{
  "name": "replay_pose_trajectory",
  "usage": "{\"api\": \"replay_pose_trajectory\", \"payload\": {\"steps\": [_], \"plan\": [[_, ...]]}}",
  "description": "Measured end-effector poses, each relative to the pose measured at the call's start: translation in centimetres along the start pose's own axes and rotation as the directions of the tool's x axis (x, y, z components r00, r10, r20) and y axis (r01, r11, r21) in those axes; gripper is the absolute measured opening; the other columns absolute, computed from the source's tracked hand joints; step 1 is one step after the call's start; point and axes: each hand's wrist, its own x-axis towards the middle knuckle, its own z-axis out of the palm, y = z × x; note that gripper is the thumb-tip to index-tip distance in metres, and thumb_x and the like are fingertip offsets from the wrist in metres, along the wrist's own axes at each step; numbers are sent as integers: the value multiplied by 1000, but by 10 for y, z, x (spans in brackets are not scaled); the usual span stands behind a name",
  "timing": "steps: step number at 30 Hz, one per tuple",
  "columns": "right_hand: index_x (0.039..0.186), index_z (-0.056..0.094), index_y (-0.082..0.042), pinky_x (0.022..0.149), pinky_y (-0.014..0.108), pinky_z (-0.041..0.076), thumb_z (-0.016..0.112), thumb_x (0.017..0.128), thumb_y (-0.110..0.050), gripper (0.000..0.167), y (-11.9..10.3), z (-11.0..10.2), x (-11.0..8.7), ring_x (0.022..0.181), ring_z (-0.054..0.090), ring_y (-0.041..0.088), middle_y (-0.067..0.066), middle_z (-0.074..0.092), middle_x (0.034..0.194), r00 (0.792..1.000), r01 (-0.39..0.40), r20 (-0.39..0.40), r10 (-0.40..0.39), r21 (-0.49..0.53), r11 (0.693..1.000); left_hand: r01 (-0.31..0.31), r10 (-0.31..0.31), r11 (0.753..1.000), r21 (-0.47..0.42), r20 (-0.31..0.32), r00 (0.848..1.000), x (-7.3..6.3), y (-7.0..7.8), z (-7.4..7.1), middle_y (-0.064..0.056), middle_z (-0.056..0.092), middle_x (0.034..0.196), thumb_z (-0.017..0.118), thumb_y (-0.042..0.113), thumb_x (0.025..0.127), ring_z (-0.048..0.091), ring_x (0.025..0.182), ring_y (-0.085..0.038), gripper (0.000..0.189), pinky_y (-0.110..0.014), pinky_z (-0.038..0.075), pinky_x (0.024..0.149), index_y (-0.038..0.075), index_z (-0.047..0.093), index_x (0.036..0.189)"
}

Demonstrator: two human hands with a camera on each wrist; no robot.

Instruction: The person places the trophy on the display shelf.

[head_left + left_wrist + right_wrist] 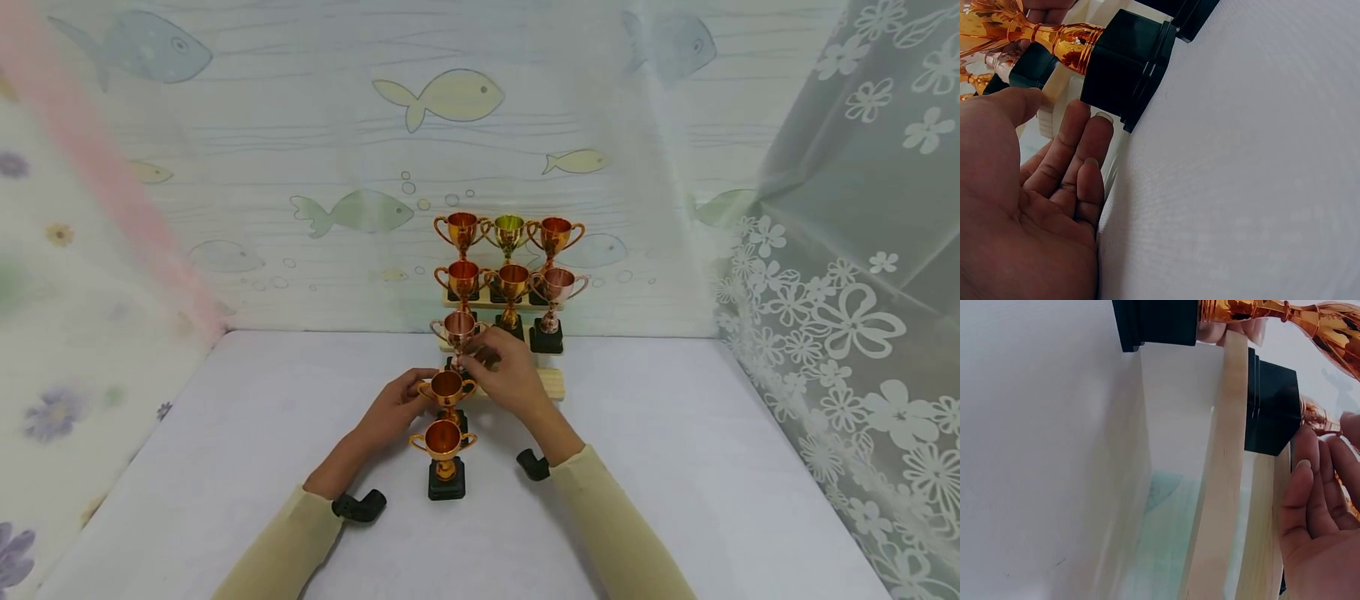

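Note:
My right hand (510,371) pinches the stem of a small rose-gold trophy cup (459,327) between thumb and fingers. In the right wrist view, its black base (1272,406) stands on the lowest wooden step (1216,475). My left hand (393,408) rests low on the table, fingers extended beside an orange-gold trophy (447,390) in front of the stand. From the left wrist, the fingertips are right at that trophy's black base (1119,69), with the thumb apart from it. Nearest me stands another orange-gold trophy (444,442), upright on its black base.
Behind, the stepped wooden stand (553,383) carries two rows of trophies, including a yellow-gold cup (508,233) in the top row and a rose-gold cup (558,287) at right. A fish-print curtain (315,150) hangs behind the white table (645,467); a lace curtain (847,317) borders the right.

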Motion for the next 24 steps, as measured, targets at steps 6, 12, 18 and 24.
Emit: {"api": "replay_pose_trajectory", "payload": {"steps": [6,12,18,24], "plan": [[108,75,-6,74,31,56,76,96,-5,12,-1,-7,-5,85,67,19,7,70,104,1000,-14,-18,15,20,1000,-2,2,1000,4,1,1000,-2,5,0,-10,76,108,55,12,108,72,98,-23,45,-39,51,88,4,50,153],[108,73,-3,70,29,53,74,98,-4,10,-5,-14,-13,78,64,19,6,71,98,999,-20,-44,21,19,1000,-3,3,1000,-4,3,1000,-2,3,0,-10,75,110,56,15,109,73,101,-25,46,-40,53,92,5,50,153],[110,74,2,68,31,53,72,99,-1,12,-5,-18,-19,76,63,20,7,72,95,1000,-17,9,16,40,999,-8,8,1000,0,7,1000,-2,1,0,-9,75,107,55,14,108,72,100,-26,45,-40,52,94,5,51,153],[111,75,0,68,32,55,70,96,5,17,0,-22,-23,76,64,18,6,72,91,993,26,114,-33,65,998,-32,32,999,-14,14,999,0,-2,-1,-9,75,104,56,14,109,72,98,-26,43,-40,54,93,6,53,151]]}}
